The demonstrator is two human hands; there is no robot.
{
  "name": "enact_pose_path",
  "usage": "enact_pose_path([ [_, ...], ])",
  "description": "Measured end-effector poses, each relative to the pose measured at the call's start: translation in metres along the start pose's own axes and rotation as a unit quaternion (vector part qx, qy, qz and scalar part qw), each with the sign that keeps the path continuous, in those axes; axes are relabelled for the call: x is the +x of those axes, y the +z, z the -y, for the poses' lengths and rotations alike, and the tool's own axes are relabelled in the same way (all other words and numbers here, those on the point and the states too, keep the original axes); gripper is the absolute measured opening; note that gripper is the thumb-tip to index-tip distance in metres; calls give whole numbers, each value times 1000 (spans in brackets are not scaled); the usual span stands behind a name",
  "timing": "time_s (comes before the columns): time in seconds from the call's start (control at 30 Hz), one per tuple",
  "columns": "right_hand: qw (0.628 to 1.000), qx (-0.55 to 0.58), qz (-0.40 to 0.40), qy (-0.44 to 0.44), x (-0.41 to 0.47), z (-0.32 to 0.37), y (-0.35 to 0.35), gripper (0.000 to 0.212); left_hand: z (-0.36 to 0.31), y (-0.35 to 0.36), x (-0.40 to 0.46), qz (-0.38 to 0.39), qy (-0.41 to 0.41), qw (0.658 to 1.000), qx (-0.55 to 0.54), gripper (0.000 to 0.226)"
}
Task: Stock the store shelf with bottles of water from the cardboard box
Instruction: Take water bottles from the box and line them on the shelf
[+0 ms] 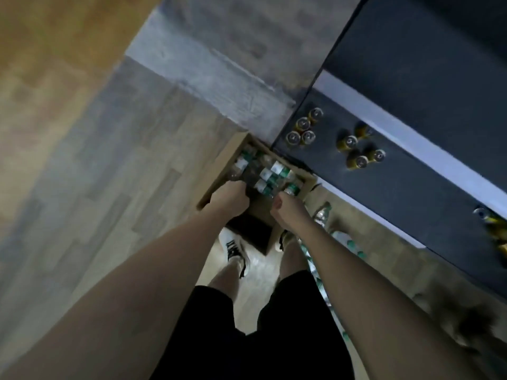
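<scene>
An open cardboard box (219, 171) sits on the floor against the end of the dark shelf unit. Several clear water bottles (270, 172) with green and white labels lie inside it. My left hand (230, 198) reaches into the box's near left side, its fingers curled round a bottle there. At the near right side, my right hand (288, 208) is curled round another water bottle (291, 191). More water bottles (323, 215) stand on the lowest shelf, just right of my right wrist. The picture is blurred.
The dark top shelf (411, 193) carries groups of yellow cans (303, 128) and more cans (356, 149). Another yellow item (493, 229) sits at the right edge. My feet in sneakers (233, 248) stand just behind the box on the wood-look floor (109, 174).
</scene>
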State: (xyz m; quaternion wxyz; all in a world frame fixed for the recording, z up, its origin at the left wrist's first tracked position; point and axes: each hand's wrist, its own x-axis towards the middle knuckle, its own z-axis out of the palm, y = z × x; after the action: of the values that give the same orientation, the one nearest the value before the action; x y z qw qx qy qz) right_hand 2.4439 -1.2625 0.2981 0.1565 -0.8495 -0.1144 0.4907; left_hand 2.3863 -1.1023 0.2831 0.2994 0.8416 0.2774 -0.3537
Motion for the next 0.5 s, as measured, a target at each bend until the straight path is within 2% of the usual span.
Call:
enact_pose_path([
  [0.1,1000,-5,22,19,35,-17,34,14,24,38,29,9,-30,999,-8,30],
  [0.23,998,8,14,54,79,-45,76,7,50,85,64,25,-45,999,9,24],
  [0.33,997,26,23,65,117,-64,103,7,71,120,91,45,-66,996,-25,20],
  [0.5,997,12,54,60,189,-91,150,15,102,173,133,30,-105,993,-54,15],
])
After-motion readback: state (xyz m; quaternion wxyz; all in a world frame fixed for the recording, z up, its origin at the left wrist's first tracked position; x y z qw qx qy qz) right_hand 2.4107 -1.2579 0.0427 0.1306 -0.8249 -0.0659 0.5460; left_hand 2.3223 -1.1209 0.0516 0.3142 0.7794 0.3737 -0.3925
